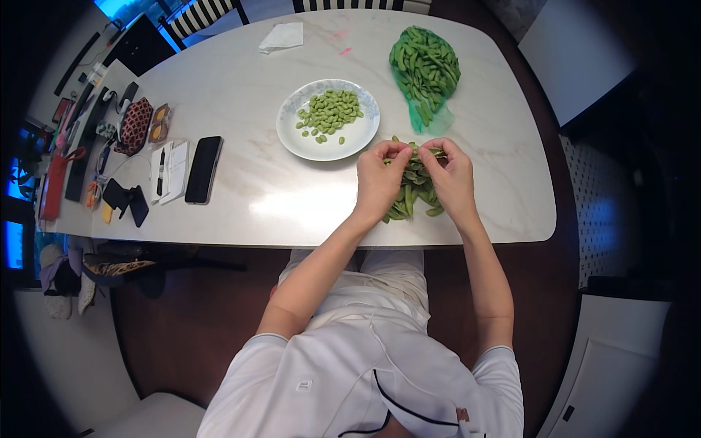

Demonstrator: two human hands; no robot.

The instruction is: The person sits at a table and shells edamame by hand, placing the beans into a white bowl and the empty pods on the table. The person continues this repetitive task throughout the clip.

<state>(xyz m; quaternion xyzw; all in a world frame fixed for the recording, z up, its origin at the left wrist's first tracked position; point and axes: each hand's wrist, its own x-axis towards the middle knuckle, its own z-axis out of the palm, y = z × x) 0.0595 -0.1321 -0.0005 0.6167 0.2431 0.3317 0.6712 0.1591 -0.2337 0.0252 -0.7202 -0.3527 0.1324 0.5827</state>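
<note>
My left hand (383, 169) and my right hand (450, 167) meet over a heap of green soybean pods (412, 189) near the table's front edge. Thumb and fingers of each hand pinch a green pod (414, 147), mostly hidden by the fingertips. Left of the hands lies a white plate with a blue patterned rim (290, 117), bearing a pile of shelled green soybeans (331, 109). Beyond the right hand, a green mesh or thin plastic bag (435, 123) is stuffed with more pods (426, 65).
A black smartphone (204, 169), a notepad (176, 169) with a pen (161, 172), a phone stand (128, 200), a patterned pouch (134, 126) and packaged pastries (160, 123) lie at the left. A white tissue (282, 37) rests near the far edge of the marble-patterned table (241, 109).
</note>
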